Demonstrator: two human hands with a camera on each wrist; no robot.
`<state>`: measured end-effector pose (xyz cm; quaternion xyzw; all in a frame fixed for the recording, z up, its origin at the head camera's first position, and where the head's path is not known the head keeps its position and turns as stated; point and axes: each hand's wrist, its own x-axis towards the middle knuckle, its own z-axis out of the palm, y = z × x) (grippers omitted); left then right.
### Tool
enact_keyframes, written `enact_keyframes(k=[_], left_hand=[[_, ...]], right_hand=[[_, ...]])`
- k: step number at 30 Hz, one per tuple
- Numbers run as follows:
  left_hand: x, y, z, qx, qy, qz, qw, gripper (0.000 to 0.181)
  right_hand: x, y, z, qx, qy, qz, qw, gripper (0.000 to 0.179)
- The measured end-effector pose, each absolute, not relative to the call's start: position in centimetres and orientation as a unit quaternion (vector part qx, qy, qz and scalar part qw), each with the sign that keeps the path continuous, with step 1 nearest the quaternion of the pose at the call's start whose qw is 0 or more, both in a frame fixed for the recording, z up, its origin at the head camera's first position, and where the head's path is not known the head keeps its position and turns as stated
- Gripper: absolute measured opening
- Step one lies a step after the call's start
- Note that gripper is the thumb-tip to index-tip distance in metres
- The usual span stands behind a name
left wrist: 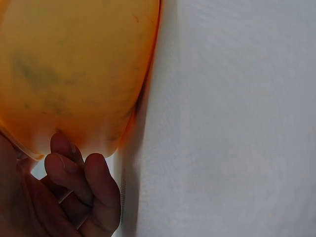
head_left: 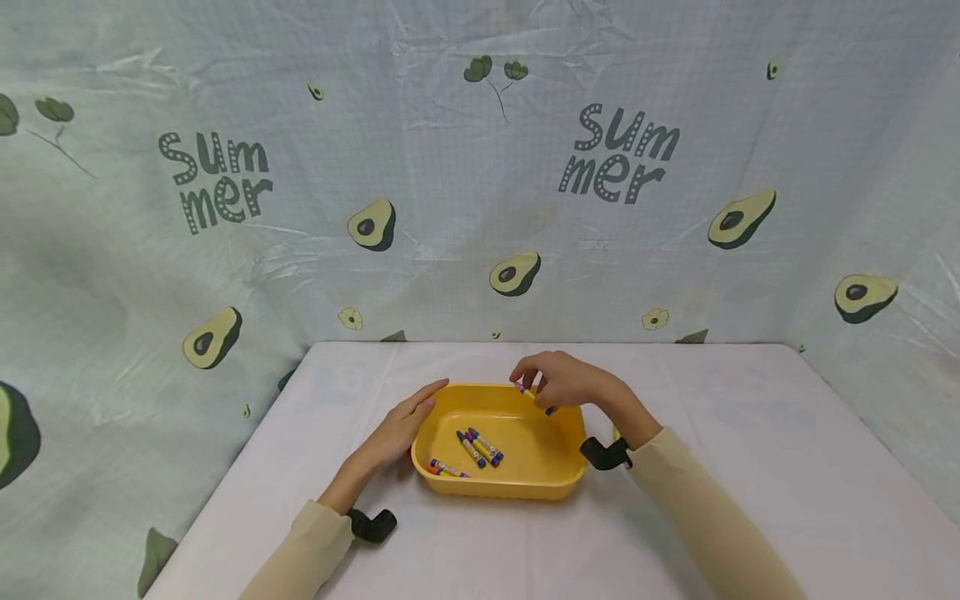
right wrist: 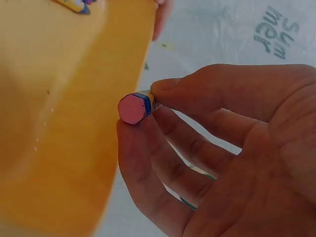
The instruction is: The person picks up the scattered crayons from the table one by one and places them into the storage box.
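Observation:
A yellow plastic basin point(head_left: 525, 490) stands on the white-covered table. My left hand point(head_left: 401, 429) holds its left side; in the left wrist view curled fingers point(left wrist: 102, 185) lie against the outer wall. Above the basin's back right edge, my right hand point(head_left: 564, 379) pinches a crayon point(head_left: 530, 395) between thumb and fingers. The right wrist view shows this crayon's flat pink end point(right wrist: 132, 109) with a blue band behind it. Inside the basin, several crayons point(head_left: 480, 448) lie left of the middle, and others point(head_left: 448, 469) lie in the front left corner.
A small yellow thing point(head_left: 616, 434), partly hidden by the right forearm, lies right of the basin. Behind the table point(head_left: 720, 417) hangs a pale cloth point(head_left: 450, 150) printed with avocados and lettering. Black wrist mounts point(head_left: 604, 454) stick out from both wrists.

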<state>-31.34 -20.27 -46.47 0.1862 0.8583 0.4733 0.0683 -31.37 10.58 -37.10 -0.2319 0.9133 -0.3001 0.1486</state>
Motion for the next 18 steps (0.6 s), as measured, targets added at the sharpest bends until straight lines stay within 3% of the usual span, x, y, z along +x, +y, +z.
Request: enact_keyframes(k=[18], left_hand=[[-31.2, -20.5, -46.6, 0.190, 0.861, 0.467, 0.063, 0.048]], right_hand=[[-32.0, 6.4, -39.9, -0.226, 0.908, -0.269, 0.230, 0.047]])
